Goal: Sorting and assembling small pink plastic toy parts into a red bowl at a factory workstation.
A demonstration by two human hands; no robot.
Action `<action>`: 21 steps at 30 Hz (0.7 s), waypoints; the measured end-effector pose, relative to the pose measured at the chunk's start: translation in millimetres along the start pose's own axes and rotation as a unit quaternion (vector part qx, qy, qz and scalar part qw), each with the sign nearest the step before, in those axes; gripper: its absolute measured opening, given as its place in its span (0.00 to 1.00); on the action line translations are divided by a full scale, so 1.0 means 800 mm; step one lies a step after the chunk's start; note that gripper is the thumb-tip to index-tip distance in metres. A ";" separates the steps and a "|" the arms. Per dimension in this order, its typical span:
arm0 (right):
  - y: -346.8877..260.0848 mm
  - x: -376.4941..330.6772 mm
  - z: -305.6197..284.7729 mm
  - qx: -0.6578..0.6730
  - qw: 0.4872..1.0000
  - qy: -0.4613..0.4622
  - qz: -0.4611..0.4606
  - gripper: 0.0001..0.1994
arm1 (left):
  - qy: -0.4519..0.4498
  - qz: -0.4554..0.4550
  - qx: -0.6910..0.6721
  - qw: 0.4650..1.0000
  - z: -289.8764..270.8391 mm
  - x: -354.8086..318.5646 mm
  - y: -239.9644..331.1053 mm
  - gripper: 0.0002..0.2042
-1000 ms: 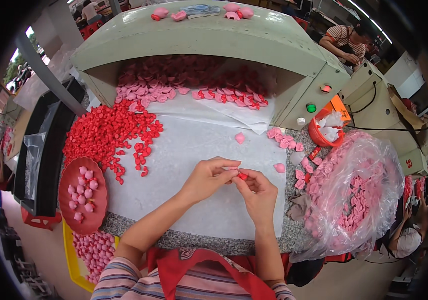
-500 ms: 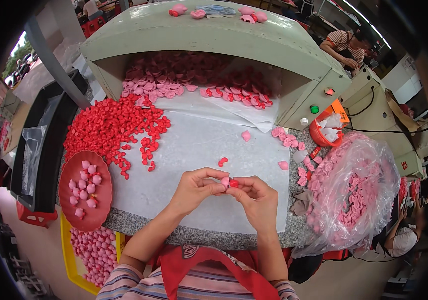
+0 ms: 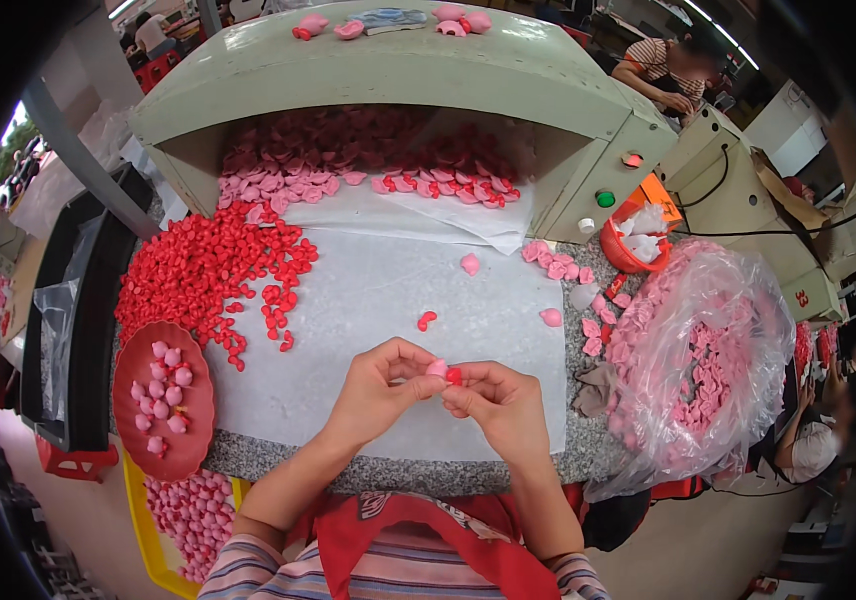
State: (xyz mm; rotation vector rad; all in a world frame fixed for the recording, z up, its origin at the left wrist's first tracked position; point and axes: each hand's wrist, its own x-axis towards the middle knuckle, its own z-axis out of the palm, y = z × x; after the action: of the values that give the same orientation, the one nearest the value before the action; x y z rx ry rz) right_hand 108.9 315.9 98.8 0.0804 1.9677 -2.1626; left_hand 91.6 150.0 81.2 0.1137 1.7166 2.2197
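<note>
Over the white sheet (image 3: 368,290), my two hands meet at the fingertips. My left hand (image 3: 373,392) pinches a small round pink plastic piece (image 3: 437,368) between thumb and fingers. Against it, my right hand (image 3: 504,408) grips a small red plastic piece (image 3: 454,376). The two pieces touch, but my fingers hide how they join. Just beyond my hands lies a loose red piece (image 3: 427,320). To the left, a red scalloped dish (image 3: 130,432) holds several round pink pieces with pointed tips.
Red pieces (image 3: 198,265) are heaped at the left. Pink shells (image 3: 288,187) fill the pale green machine's (image 3: 368,75) opening. A clear plastic bag (image 3: 763,350) of pink parts stands right, by a red cup (image 3: 626,255). A yellow crate (image 3: 153,560) sits lower left; a co-worker (image 3: 663,75) sits beyond.
The whole view has shifted slightly, so the bench appears further left. Both hands still hold the pink and red pieces together, with the right fingers slightly repositioned.
</note>
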 end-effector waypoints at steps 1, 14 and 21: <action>-0.003 -0.002 0.001 0.002 1.000 0.001 0.001 0.08 | 0.041 0.064 0.088 0.993 0.005 -0.003 -0.001 0.08; -0.002 -0.006 -0.005 -0.382 0.900 0.050 -0.204 0.13 | -0.111 -0.077 -0.047 0.990 -0.010 0.020 -0.005 0.10; 0.022 -0.006 -0.001 -0.356 0.881 0.118 -0.289 0.10 | -0.039 0.001 0.029 0.999 0.010 0.008 -0.001 0.10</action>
State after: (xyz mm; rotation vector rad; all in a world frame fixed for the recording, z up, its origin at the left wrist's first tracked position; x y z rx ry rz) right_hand 116.6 315.8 82.7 -0.4313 3.1192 -1.5648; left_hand 88.0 159.7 81.7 0.2133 1.7390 2.1373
